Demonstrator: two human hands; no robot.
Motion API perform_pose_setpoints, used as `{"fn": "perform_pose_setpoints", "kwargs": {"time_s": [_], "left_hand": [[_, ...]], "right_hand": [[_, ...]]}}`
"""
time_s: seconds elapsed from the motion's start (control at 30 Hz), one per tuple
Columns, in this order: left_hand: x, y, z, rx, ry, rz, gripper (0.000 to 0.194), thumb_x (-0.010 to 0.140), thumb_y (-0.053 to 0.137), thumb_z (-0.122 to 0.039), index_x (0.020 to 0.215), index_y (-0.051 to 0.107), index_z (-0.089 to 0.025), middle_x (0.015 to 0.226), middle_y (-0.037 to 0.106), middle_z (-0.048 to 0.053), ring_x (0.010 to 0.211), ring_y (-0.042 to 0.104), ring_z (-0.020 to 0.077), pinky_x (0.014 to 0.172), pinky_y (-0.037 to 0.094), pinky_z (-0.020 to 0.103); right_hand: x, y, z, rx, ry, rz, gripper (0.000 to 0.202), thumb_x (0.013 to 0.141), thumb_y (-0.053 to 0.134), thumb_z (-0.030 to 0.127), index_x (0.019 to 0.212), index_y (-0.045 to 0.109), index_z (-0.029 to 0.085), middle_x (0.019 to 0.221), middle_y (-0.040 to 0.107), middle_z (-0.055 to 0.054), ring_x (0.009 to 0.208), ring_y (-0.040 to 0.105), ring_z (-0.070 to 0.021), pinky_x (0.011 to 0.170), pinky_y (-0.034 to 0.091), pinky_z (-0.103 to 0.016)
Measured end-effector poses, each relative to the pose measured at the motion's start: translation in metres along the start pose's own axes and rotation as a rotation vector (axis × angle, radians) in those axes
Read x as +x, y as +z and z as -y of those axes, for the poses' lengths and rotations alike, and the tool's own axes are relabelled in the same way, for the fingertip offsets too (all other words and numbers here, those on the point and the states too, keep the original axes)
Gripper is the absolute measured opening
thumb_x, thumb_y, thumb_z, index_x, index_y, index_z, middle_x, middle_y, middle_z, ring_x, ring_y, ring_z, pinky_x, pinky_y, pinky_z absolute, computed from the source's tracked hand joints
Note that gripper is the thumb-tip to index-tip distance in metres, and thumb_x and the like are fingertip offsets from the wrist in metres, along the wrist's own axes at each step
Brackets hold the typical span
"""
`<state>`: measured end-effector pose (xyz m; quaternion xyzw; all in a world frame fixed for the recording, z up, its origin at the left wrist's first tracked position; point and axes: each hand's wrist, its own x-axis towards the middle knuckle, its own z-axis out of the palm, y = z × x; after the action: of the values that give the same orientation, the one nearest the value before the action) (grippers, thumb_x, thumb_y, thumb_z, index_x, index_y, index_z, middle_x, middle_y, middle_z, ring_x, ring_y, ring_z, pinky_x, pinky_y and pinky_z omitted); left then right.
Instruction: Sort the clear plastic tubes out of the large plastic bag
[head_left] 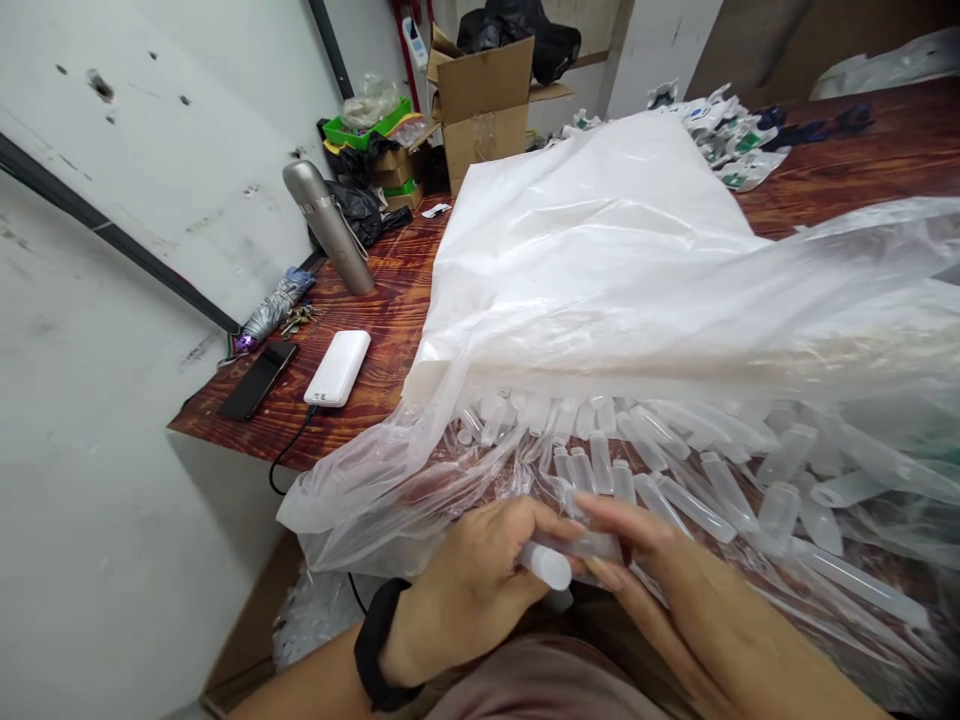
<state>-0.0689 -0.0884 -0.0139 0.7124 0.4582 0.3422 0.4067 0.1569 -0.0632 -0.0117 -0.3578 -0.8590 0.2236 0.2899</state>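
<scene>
My left hand (480, 570), with a black band at its wrist, is closed around a translucent plastic tube (551, 567) whose round white end faces me. Close beside it, my right hand (652, 545) has thumb and fingers closed on another translucent tube (596, 545), slightly blurred and partly hidden by the fingers. Both hands meet at the table's front edge, above my lap. Just beyond them, many similar tubes (600, 460) lie loose in a large clear plastic bag (360, 490).
A white plastic sheet (585, 230) covers the table's middle. On the left stand a metal flask (330, 230), a white power bank (337, 368) with a cable, a phone (259, 380) and a folded umbrella (277, 305). A cardboard box (484, 100) sits behind.
</scene>
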Motion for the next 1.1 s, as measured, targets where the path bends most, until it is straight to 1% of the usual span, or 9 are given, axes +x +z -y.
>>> {"fn": "perform_pose_setpoints", "kwargs": {"time_s": [0.1, 0.23, 0.33, 0.47, 0.57, 0.7, 0.83, 0.97, 1.1], "left_hand": [[-0.007, -0.016, 0.006, 0.001, -0.047, -0.012, 0.016, 0.101, 0.069, -0.023, 0.117, 0.065, -0.021, 0.116, 0.080, 0.005, 0.107, 0.077, 0.0226, 0.094, 0.058, 0.032], [-0.020, -0.049, 0.012, 0.061, -0.176, -0.180, 0.017, 0.108, 0.061, -0.034, 0.122, 0.059, -0.024, 0.114, 0.075, 0.003, 0.098, 0.072, 0.0196, 0.086, 0.056, 0.031], [-0.027, -0.070, 0.012, 0.113, -0.267, -0.315, 0.013, 0.109, 0.058, -0.034, 0.117, 0.056, -0.025, 0.108, 0.071, 0.000, 0.087, 0.067, 0.0165, 0.076, 0.054, 0.028], [-0.024, -0.082, 0.009, 0.173, -0.197, -0.276, 0.006, 0.105, 0.057, -0.023, 0.110, 0.060, -0.024, 0.103, 0.074, 0.000, 0.091, 0.070, 0.0178, 0.083, 0.056, 0.030], [-0.011, -0.084, 0.009, 0.231, -0.101, -0.218, 0.020, 0.104, 0.055, -0.017, 0.121, 0.064, -0.023, 0.119, 0.077, 0.003, 0.109, 0.073, 0.0210, 0.100, 0.056, 0.034], [0.012, -0.086, 0.017, 0.310, -0.042, -0.142, 0.036, 0.101, 0.052, -0.008, 0.133, 0.065, -0.020, 0.134, 0.074, 0.008, 0.127, 0.069, 0.0244, 0.113, 0.053, 0.040], [0.037, -0.078, 0.024, 0.310, -0.037, -0.062, 0.042, 0.096, 0.057, -0.002, 0.130, 0.068, -0.022, 0.132, 0.075, 0.006, 0.128, 0.069, 0.0241, 0.115, 0.053, 0.039], [0.059, -0.066, 0.022, 0.350, -0.067, -0.023, 0.041, 0.097, 0.059, -0.004, 0.133, 0.065, -0.023, 0.135, 0.073, 0.006, 0.130, 0.067, 0.0238, 0.116, 0.053, 0.039], [0.059, -0.060, 0.027, 0.441, -0.150, 0.043, 0.038, 0.096, 0.058, -0.007, 0.128, 0.068, -0.025, 0.130, 0.073, 0.006, 0.120, 0.072, 0.0271, 0.107, 0.059, 0.041]], "right_hand": [[0.020, 0.002, 0.005, 0.065, -0.042, 0.071, 0.030, 0.114, 0.048, 0.030, 0.143, 0.051, 0.033, 0.118, 0.081, -0.002, 0.104, 0.081, -0.0173, 0.090, 0.067, -0.029], [0.071, 0.015, 0.003, 0.038, -0.049, 0.210, 0.029, 0.117, 0.037, 0.023, 0.145, 0.045, 0.023, 0.091, 0.076, 0.003, 0.078, 0.077, -0.0109, 0.069, 0.062, -0.018], [0.112, 0.040, -0.002, -0.206, -0.241, 0.243, 0.025, 0.110, 0.051, 0.013, 0.131, 0.061, 0.019, 0.116, 0.074, -0.009, 0.106, 0.074, -0.0216, 0.090, 0.062, -0.035], [0.140, 0.072, -0.005, -0.344, -0.401, 0.316, 0.022, 0.097, 0.066, 0.008, 0.116, 0.071, 0.017, 0.112, 0.075, -0.011, 0.103, 0.070, -0.0304, 0.090, 0.059, -0.045], [0.135, 0.078, -0.009, -0.427, -0.446, 0.298, 0.017, 0.094, 0.065, 0.005, 0.106, 0.071, 0.015, 0.103, 0.074, -0.012, 0.096, 0.069, -0.0320, 0.082, 0.058, -0.046], [0.111, 0.064, -0.023, -0.481, -0.450, 0.225, 0.038, 0.088, 0.059, -0.004, 0.120, 0.067, 0.014, 0.106, 0.074, -0.011, 0.094, 0.071, -0.0298, 0.082, 0.060, -0.044], [0.087, 0.042, -0.039, -0.491, -0.412, 0.161, 0.053, 0.084, 0.053, -0.009, 0.130, 0.061, 0.016, 0.114, 0.074, -0.011, 0.098, 0.073, -0.0270, 0.084, 0.061, -0.040], [0.070, 0.027, -0.047, -0.501, -0.353, 0.108, 0.055, 0.089, 0.051, -0.007, 0.139, 0.055, 0.017, 0.117, 0.073, -0.011, 0.094, 0.073, -0.0276, 0.078, 0.061, -0.041], [0.056, 0.017, -0.051, -0.500, -0.288, 0.102, 0.046, 0.097, 0.053, 0.002, 0.140, 0.057, 0.019, 0.115, 0.073, -0.010, 0.096, 0.072, -0.0286, 0.078, 0.061, -0.042]]}}
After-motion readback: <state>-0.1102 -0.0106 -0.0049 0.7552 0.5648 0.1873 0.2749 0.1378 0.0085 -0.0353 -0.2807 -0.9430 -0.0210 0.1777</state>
